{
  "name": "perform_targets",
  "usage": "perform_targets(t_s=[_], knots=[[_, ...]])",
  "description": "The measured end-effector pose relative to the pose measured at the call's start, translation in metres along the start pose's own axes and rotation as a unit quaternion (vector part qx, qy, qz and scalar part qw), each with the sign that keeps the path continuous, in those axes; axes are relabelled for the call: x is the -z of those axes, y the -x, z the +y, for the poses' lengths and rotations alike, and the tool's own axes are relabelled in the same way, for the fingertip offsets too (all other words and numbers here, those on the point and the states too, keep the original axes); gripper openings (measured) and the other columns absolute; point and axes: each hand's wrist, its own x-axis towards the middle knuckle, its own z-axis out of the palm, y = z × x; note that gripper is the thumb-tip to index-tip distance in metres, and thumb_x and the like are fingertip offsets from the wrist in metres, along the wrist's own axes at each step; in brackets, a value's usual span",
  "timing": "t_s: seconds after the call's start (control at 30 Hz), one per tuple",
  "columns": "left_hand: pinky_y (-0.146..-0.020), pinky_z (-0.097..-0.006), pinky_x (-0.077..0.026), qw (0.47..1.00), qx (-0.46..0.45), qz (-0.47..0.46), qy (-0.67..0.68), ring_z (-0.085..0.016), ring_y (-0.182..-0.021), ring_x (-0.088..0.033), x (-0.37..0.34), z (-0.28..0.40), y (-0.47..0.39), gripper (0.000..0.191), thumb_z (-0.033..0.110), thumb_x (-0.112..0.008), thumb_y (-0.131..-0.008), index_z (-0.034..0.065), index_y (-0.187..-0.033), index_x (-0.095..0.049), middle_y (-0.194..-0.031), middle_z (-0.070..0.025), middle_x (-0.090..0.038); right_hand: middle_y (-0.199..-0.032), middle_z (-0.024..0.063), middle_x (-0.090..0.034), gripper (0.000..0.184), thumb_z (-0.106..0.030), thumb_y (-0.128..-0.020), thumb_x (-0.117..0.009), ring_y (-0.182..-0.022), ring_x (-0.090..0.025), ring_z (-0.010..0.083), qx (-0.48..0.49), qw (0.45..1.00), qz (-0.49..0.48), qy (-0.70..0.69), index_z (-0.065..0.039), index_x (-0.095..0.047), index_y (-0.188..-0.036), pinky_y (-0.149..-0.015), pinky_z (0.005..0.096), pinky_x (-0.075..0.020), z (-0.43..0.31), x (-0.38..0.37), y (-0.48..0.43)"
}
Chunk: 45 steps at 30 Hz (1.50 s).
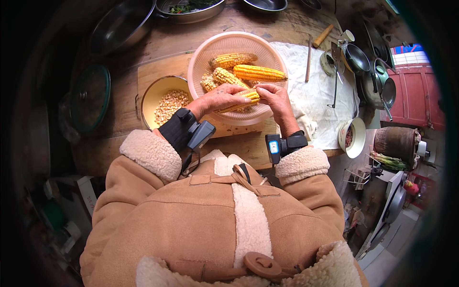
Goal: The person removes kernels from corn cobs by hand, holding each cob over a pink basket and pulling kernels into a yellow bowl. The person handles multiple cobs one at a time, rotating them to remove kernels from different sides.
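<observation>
A yellow corn cob [236,102] lies across the grasp of my left hand [223,97], over the near side of a pink plastic colander [238,40]. My right hand [274,98] has its thumb and fingers pinched at the cob's far end; whether a kernel is between them is hidden. Several more cobs rest in the colander, among them a full, bright yellow corn cob [259,72] and a partly stripped corn cob [229,78]. To the left, an enamel basin [150,95] with a cream inside holds loose corn kernels [173,106].
Basin and colander stand on a wooden board [152,70] on a wooden table [122,77]. White cloth [322,104] covers the right side, bearing a wooden stick [308,59] and an enamel bowl [359,138] near the edge. A glass lid [89,98] is at left; metal bowls [123,27] stand behind.
</observation>
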Motion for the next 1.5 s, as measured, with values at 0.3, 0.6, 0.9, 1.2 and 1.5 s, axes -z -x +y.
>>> perform_targets(t_s=[0.3,0.6,0.9,1.2,1.5], knots=[[-0.084,-0.0223,-0.042,0.998,0.032,-0.028,0.040,-0.009,-0.094,-0.053,0.000,0.003,0.000,0.044,0.031,-0.059,-0.083,0.0026,-0.116,-0.053,-0.104,-0.0040,-0.057,-0.078,0.0042,-0.060,0.021,-0.023,-0.082,-0.061,-0.066,-0.059,0.0116,-0.038,0.998,0.051,0.027,-0.004,-0.058,-0.089,-0.057,0.0233,-0.0503,0.007,-0.004,-0.010],[-0.062,-0.0274,-0.054,0.971,0.049,0.053,0.228,-0.015,-0.075,-0.062,-0.004,0.000,-0.003,0.035,0.033,-0.047,-0.090,0.0016,-0.104,-0.053,-0.092,-0.0101,-0.060,-0.092,0.0063,-0.059,0.034,-0.024,-0.084,-0.060,-0.076,-0.060,0.0147,-0.062,0.967,0.004,-0.248,-0.006,-0.047,-0.110,-0.059,0.0271,-0.0520,0.009,-0.011,0.000],[-0.065,-0.0314,-0.056,0.948,0.086,0.127,0.277,-0.023,-0.084,-0.063,0.003,-0.003,-0.003,0.040,0.037,-0.041,-0.092,0.0032,-0.112,-0.049,-0.104,-0.0125,-0.058,-0.096,0.0078,-0.057,0.029,-0.016,-0.083,-0.060,-0.086,-0.058,0.0186,-0.009,0.942,0.070,-0.328,-0.006,-0.048,-0.107,-0.072,0.0348,-0.0533,0.017,0.002,0.001],[-0.079,-0.0311,-0.052,0.966,0.011,0.060,0.252,-0.015,-0.096,-0.057,-0.003,-0.006,-0.004,0.034,0.030,-0.049,-0.090,0.0022,-0.109,-0.053,-0.106,-0.0077,-0.056,-0.099,0.0095,-0.053,0.037,-0.013,-0.080,-0.063,-0.089,-0.057,0.0204,-0.010,0.946,0.069,-0.316,-0.005,-0.043,-0.111,-0.069,0.0334,-0.0538,0.012,-0.005,0.003],[-0.067,-0.0289,-0.053,0.941,0.005,0.259,0.216,-0.016,-0.079,-0.061,0.002,-0.029,-0.013,0.035,0.031,-0.048,-0.090,-0.0008,-0.100,-0.057,-0.089,-0.0091,-0.062,-0.099,0.0103,-0.054,0.036,-0.011,-0.081,-0.063,-0.088,-0.058,0.0211,0.029,0.967,0.096,-0.236,-0.006,-0.042,-0.110,-0.069,0.0330,-0.0544,0.011,-0.025,0.004]])
